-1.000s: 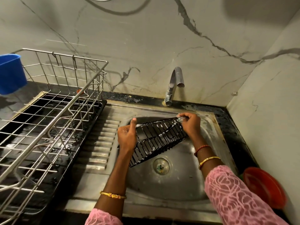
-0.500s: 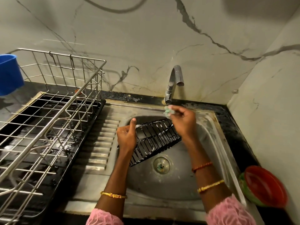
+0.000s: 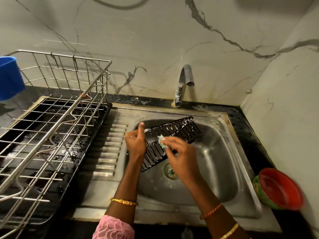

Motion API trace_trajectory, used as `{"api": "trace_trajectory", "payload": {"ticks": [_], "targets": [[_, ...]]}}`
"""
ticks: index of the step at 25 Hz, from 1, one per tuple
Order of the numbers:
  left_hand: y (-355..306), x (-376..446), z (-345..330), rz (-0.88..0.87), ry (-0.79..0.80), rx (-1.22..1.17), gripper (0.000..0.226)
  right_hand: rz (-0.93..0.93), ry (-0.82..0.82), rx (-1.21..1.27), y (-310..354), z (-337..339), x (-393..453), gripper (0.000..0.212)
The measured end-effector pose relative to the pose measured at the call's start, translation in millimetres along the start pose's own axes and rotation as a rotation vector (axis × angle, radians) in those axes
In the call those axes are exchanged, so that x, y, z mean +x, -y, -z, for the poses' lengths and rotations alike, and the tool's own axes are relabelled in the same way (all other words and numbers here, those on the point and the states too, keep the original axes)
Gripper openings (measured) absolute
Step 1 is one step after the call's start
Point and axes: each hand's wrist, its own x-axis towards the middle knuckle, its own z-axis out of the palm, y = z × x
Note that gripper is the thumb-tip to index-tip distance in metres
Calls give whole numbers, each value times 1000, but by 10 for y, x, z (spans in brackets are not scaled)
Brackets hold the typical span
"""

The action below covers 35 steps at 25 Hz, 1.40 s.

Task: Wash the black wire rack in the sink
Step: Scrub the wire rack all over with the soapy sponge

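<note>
The black wire rack [image 3: 179, 131] is held tilted over the steel sink [image 3: 222, 152], streaked with white suds. My left hand [image 3: 136, 144] grips its near left end, thumb pointing up. A small green-white soapy scrubber [image 3: 162, 141] is pinched in my right hand [image 3: 179, 152] and pressed against the rack's middle bars. The lower part of the rack is hidden behind my right hand.
The tap [image 3: 183, 85] stands behind the sink with no water running. A steel dish-drying basket [image 3: 51, 121] on a black tray fills the left counter, with a blue cup [image 3: 9, 78] beyond it. A red-green bowl [image 3: 279, 188] sits at the sink's right edge. The drain [image 3: 170, 171] lies below the rack.
My right hand has come down from the rack's far end near the tap to its middle, taking the scrubber along. The left hand has kept its grip.
</note>
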Motion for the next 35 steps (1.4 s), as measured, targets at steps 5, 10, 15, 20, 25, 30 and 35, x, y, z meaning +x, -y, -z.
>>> {"api": "trace_trajectory", "payload": {"ticks": [5, 10, 15, 20, 25, 30, 35], "targets": [[21, 3, -8, 2, 12, 12, 54, -75, -70, 82, 8, 148, -279, 27], [7, -46, -52, -3, 65, 0, 54, -111, -83, 78, 13, 112, 434, 20], [23, 10, -37, 10, -2, -33, 55, -166, -55, 23, -1, 20, 150, 15], [92, -24, 1, 34, 18, 8, 52, -311, -69, 151, -89, 136, -111, 14], [38, -9, -16, 2, 23, 24, 54, -271, -116, 187, 31, -2, 300, 23], [62, -45, -19, 24, -14, -16, 45, -176, -78, 55, 237, -191, 353, 16], [34, -32, -11, 62, -86, -32, 52, -263, 18, 50, 154, 60, -69, 17]]}}
